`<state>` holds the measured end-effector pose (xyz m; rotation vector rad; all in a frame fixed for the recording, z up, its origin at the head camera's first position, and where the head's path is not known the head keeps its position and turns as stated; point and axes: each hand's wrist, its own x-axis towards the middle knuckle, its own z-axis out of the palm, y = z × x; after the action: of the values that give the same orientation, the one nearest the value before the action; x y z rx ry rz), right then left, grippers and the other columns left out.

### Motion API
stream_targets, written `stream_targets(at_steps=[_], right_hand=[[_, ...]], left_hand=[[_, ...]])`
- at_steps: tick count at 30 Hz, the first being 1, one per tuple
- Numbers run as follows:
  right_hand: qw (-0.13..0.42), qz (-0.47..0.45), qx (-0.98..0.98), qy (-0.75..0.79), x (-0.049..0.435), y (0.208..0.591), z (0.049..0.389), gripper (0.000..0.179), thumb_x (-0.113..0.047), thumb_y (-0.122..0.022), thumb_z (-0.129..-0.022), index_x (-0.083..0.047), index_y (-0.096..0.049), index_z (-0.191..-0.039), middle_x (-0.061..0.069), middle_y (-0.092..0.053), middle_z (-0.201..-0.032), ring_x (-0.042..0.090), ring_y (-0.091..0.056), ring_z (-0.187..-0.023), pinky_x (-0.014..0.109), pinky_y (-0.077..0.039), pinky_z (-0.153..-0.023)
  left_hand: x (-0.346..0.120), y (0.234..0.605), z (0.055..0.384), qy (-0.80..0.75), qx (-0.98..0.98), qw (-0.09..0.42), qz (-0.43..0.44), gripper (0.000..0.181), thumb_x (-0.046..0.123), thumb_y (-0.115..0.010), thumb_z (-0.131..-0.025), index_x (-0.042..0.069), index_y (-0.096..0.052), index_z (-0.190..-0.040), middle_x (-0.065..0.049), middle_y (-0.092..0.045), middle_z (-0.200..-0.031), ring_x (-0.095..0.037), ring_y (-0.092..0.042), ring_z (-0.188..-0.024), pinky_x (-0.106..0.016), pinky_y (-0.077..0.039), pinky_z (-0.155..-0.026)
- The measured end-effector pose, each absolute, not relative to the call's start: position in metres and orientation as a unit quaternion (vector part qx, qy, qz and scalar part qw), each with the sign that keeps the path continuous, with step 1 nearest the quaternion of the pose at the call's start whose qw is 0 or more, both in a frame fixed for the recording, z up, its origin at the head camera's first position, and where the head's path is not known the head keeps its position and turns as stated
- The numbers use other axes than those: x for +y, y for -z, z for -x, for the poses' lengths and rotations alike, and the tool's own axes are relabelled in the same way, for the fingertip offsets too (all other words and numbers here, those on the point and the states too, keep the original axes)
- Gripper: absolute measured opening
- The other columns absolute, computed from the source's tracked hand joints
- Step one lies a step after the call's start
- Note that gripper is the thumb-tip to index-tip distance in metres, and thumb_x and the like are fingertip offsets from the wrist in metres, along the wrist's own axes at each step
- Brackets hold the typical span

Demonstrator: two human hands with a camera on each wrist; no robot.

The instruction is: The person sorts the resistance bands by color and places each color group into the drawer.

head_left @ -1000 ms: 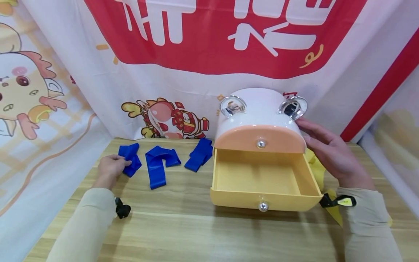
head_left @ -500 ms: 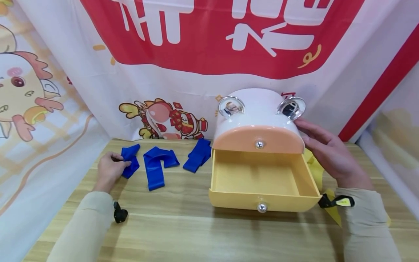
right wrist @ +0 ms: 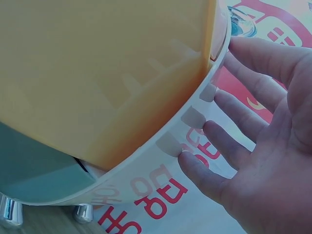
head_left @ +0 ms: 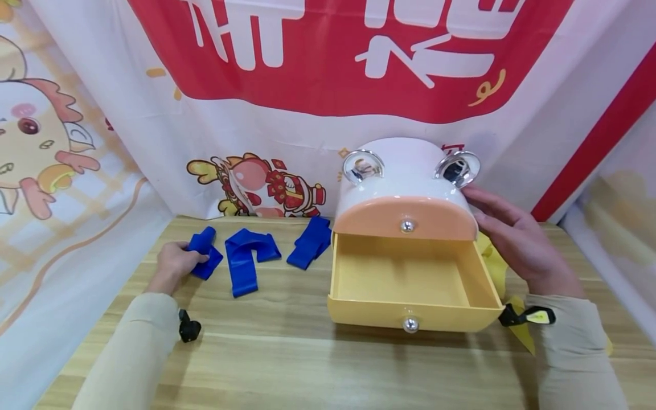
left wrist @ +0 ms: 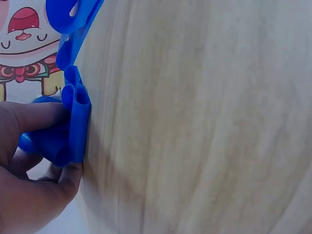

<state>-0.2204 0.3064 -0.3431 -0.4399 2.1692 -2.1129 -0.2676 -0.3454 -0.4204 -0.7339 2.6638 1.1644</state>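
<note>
My left hand (head_left: 176,263) pinches a folded blue strip (head_left: 204,253) of flat, rubbery-looking band at the left of the table. In the left wrist view, thumb and fingers lie on either side of the looped blue strip (left wrist: 75,122). On the right, my right hand (head_left: 523,245) has its fingers extended against the side of a small white drawer box (head_left: 405,165) with two silver ring eyes. Fingertips meet the glossy white wall (right wrist: 161,146) in the right wrist view. The box's lower yellow drawer (head_left: 405,276) is pulled out with nothing in it; the orange upper drawer (head_left: 379,219) is closed.
Two more blue strips lie between the left hand and the box, one bent (head_left: 243,267) and one flat (head_left: 310,242). Yellow strips (head_left: 492,265) lie right of the box, partly behind the right hand and forearm. A printed cloth (head_left: 256,125) hangs along the table's back edge.
The blue strip in my left hand has changed shape: its upper end now curls up and its lower part spreads to the right. The right hand and the box look unmoved.
</note>
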Motion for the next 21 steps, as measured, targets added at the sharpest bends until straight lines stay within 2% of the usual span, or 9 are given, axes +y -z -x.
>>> stream_targets(at_steps=[6, 12, 14, 16, 18, 20, 21], right_hand=[[0.045, 0.149, 0.702, 0.695, 0.306, 0.343, 0.22, 0.054, -0.009, -0.051, -0.113, -0.02, -0.045, -0.165, -0.013, -0.055, -0.159, 0.005, -0.053, -0.141, 0.018, -0.057, -0.102], [0.043, 0.157, 0.699, 0.696, 0.306, 0.343, 0.22, 0.054, -0.008, -0.05, -0.113, -0.019, -0.044, -0.165, -0.013, -0.055, -0.16, 0.004, -0.052, -0.141, 0.017, -0.056, -0.103], [0.041, 0.155, 0.699, 0.697, 0.306, 0.344, 0.22, 0.054, -0.008, -0.05, -0.113, -0.019, -0.044, -0.165, -0.013, -0.054, -0.16, 0.003, -0.052, -0.141, 0.016, -0.056, -0.103], [0.041, 0.15, 0.701, 0.696, 0.306, 0.343, 0.22, 0.054, -0.009, -0.05, -0.113, -0.021, -0.044, -0.165, -0.014, -0.054, -0.16, 0.003, -0.053, -0.14, 0.016, -0.057, -0.101], [0.043, 0.146, 0.702, 0.696, 0.306, 0.343, 0.22, 0.054, -0.009, -0.051, -0.113, -0.022, -0.044, -0.165, -0.014, -0.054, -0.16, 0.003, -0.053, -0.14, 0.017, -0.058, -0.101], [0.044, 0.144, 0.702, 0.696, 0.306, 0.344, 0.221, 0.054, -0.01, -0.051, -0.113, -0.022, -0.044, -0.165, -0.014, -0.054, -0.16, 0.003, -0.053, -0.14, 0.017, -0.058, -0.1], [0.044, 0.144, 0.703, 0.695, 0.305, 0.344, 0.221, 0.054, -0.01, -0.051, -0.113, -0.022, -0.044, -0.165, -0.014, -0.054, -0.16, 0.004, -0.053, -0.14, 0.017, -0.058, -0.1]], left_hand=[[-0.345, 0.418, 0.265, -0.406, 0.875, 0.071, 0.253, 0.071, 0.009, -0.067, -0.098, -0.012, -0.038, -0.159, -0.042, -0.04, -0.161, -0.05, -0.048, -0.145, -0.059, -0.044, -0.123], [-0.347, 0.411, 0.259, -0.455, 0.845, 0.076, 0.27, 0.075, 0.009, -0.067, -0.1, -0.014, -0.03, -0.162, -0.039, -0.03, -0.168, -0.051, -0.038, -0.155, -0.058, -0.04, -0.126], [-0.348, 0.407, 0.257, -0.467, 0.838, 0.075, 0.273, 0.077, 0.011, -0.069, -0.1, -0.013, -0.03, -0.162, -0.037, -0.03, -0.169, -0.047, -0.041, -0.154, -0.054, -0.048, -0.121], [-0.348, 0.402, 0.255, -0.479, 0.832, 0.066, 0.273, 0.075, 0.012, -0.072, -0.099, -0.012, -0.036, -0.16, -0.034, -0.036, -0.168, -0.037, -0.057, -0.14, -0.043, -0.058, -0.108], [-0.349, 0.395, 0.253, -0.498, 0.822, 0.057, 0.269, 0.07, 0.013, -0.075, -0.098, -0.01, -0.044, -0.157, -0.03, -0.046, -0.161, -0.022, -0.069, -0.117, -0.033, -0.062, -0.091], [-0.35, 0.387, 0.25, -0.513, 0.816, 0.05, 0.263, 0.063, 0.015, -0.078, -0.097, -0.007, -0.052, -0.15, -0.022, -0.063, -0.139, -0.008, -0.071, -0.091, -0.027, -0.062, -0.077], [-0.351, 0.383, 0.249, -0.525, 0.81, 0.047, 0.259, 0.061, 0.015, -0.079, -0.097, -0.006, -0.053, -0.149, -0.015, -0.069, -0.126, -0.003, -0.069, -0.081, -0.025, -0.063, -0.075]])
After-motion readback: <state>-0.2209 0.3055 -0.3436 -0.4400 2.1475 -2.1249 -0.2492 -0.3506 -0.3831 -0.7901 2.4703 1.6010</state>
